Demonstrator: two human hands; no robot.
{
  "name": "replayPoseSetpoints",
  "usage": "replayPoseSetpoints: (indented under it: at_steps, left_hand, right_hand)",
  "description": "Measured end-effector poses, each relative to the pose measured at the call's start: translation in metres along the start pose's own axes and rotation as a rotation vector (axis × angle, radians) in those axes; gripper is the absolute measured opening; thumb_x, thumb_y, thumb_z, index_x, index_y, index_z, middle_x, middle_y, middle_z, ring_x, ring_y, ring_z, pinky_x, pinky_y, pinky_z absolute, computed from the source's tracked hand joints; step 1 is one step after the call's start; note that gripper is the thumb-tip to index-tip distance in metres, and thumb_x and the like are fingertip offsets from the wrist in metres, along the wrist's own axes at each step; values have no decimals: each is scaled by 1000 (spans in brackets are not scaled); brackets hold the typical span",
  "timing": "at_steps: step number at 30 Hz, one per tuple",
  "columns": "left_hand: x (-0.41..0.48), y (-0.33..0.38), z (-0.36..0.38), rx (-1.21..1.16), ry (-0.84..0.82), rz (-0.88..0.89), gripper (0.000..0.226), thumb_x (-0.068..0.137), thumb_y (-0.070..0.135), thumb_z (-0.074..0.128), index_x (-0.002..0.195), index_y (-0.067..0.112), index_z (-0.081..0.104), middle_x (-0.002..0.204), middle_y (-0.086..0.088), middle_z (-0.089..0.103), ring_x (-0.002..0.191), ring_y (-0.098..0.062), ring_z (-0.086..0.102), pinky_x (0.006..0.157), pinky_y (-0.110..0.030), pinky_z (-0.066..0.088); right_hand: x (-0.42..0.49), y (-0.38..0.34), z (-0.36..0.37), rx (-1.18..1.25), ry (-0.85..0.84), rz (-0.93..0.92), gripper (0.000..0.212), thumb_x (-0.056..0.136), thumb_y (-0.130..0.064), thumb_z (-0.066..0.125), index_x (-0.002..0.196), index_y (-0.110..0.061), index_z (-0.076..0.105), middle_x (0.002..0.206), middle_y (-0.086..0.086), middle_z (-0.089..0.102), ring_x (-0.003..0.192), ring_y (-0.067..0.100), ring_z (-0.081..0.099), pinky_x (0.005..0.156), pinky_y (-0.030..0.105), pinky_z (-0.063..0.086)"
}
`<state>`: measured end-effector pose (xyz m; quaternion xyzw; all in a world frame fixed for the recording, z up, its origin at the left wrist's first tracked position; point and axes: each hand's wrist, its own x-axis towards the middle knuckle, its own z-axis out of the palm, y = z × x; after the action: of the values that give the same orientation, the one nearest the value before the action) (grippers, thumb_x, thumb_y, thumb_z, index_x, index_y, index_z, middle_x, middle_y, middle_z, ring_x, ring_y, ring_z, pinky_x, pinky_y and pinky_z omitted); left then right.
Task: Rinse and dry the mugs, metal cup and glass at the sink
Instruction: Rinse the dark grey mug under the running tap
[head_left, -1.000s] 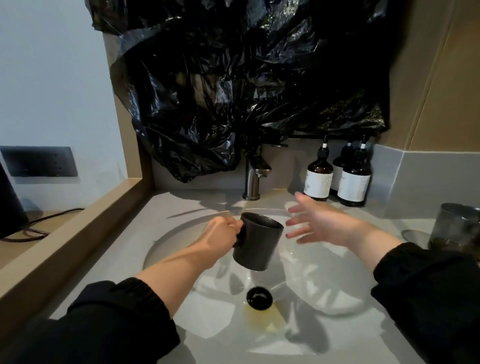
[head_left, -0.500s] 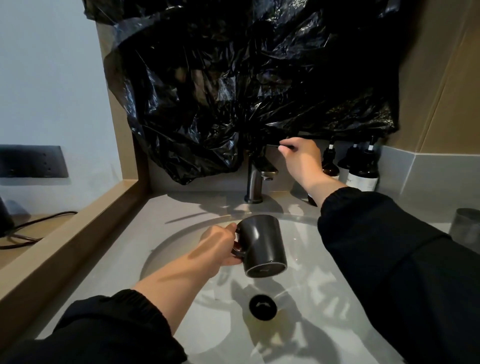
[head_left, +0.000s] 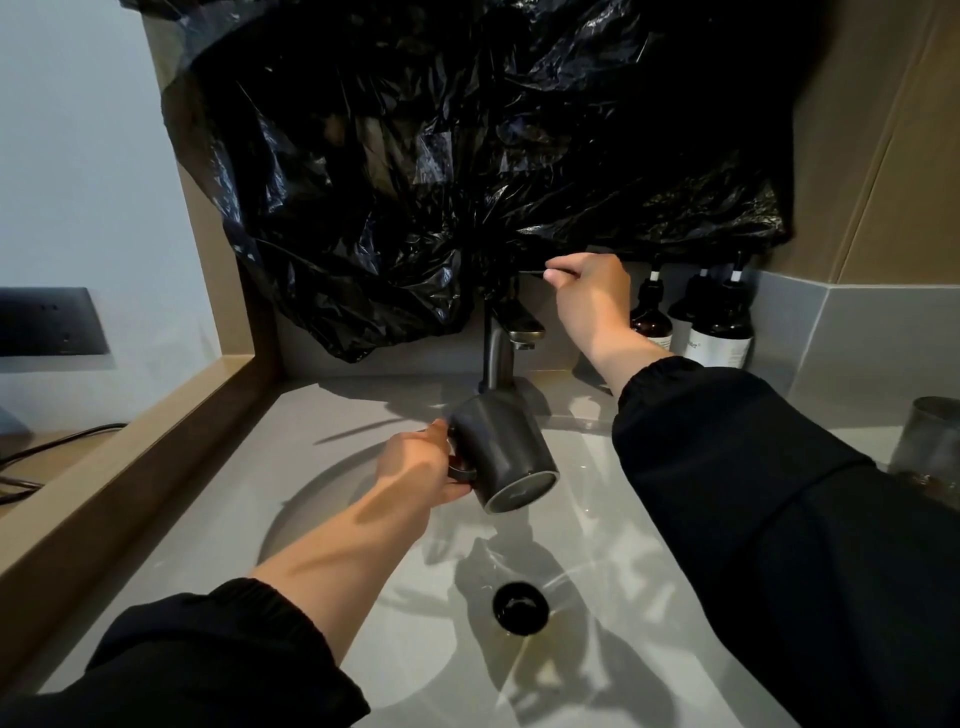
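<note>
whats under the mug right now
Only sink basin; the mug is held above it by the left hand. The drain lies nearer you. The mug covers the patch behind it.

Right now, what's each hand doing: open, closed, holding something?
Left hand: grips the dark mug by its handle.
Right hand: pinches the thin faucet lever.

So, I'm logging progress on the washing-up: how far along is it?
Early. Nothing looks finished. In hand: the left hand grips a dark mug, tilted below the tap, while the right hand pinches the tap lever; no stream is visible. Left: the glass waits on the counter; other cups are out of view.
</note>
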<state>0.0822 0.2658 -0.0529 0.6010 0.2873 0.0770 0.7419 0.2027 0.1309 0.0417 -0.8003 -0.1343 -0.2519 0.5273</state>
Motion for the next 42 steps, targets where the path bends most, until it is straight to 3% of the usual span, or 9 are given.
replayPoseSetpoints:
  at_steps: [3,16,20,24,27,31,34,38,42]
  left_hand:
    - [0,0,2,-13,1,-25,37,100,26,49,70,5,45,66,-16,51,65,-30,57,67,-47,54]
    - [-11,5,2,67,-8,-24,37,100,22,48,67,6,43,66,-14,50,63,-30,56,64,-40,51]
    - [-17,6,2,105,-35,-24,37,101,20,45,67,6,41,65,-13,48,61,-29,54,65,-39,51]
    - [-19,4,3,130,-5,20,31,101,22,46,75,5,47,68,-11,50,68,-32,58,69,-40,53]
    - [-18,0,8,274,11,151,28,100,31,48,87,9,59,75,-7,60,78,-29,65,60,-33,56]
    - [-16,-9,21,404,9,275,35,97,39,49,71,19,61,86,-12,70,85,-31,68,82,-43,57]
    - [-18,-20,30,480,-62,390,30,99,37,44,83,21,64,92,-12,69,92,-34,66,87,-47,54]
    - [-22,-21,35,455,-92,434,29,101,33,43,101,15,65,99,-11,68,95,-29,65,90,-45,53]
    - [-15,-17,32,387,-136,430,20,101,25,45,87,20,58,94,-9,64,88,-21,62,88,-41,53]
  right_hand:
    - [5,-3,0,-15,-11,-2,21,94,-14,57,111,-16,69,121,4,64,118,20,54,96,24,40]
    - [6,-11,-3,-41,-44,-14,23,95,-21,57,116,-16,67,124,3,61,109,17,55,84,21,40]
    - [-6,-11,-16,-60,-98,-19,39,97,-29,52,136,-23,50,100,-3,59,94,18,62,86,32,50]
    - [-47,9,-34,8,-34,16,25,96,-23,45,117,-20,59,99,6,65,77,21,60,67,32,50]
    - [-85,29,-37,-47,-257,260,16,95,-26,48,105,-22,59,100,5,66,89,26,64,80,39,52]
    - [-108,53,-35,67,-471,540,47,88,-45,59,128,-20,49,119,2,58,108,20,56,89,37,49]
    - [-111,60,-32,151,-561,600,61,83,-49,65,133,-24,43,122,0,57,111,18,54,89,38,50]
    - [-112,60,-30,146,-514,529,71,79,-34,75,138,-23,38,120,3,56,98,17,56,65,27,48]
    - [-108,61,-25,112,-385,460,82,69,-34,83,138,-21,41,122,7,58,102,23,60,83,36,54]
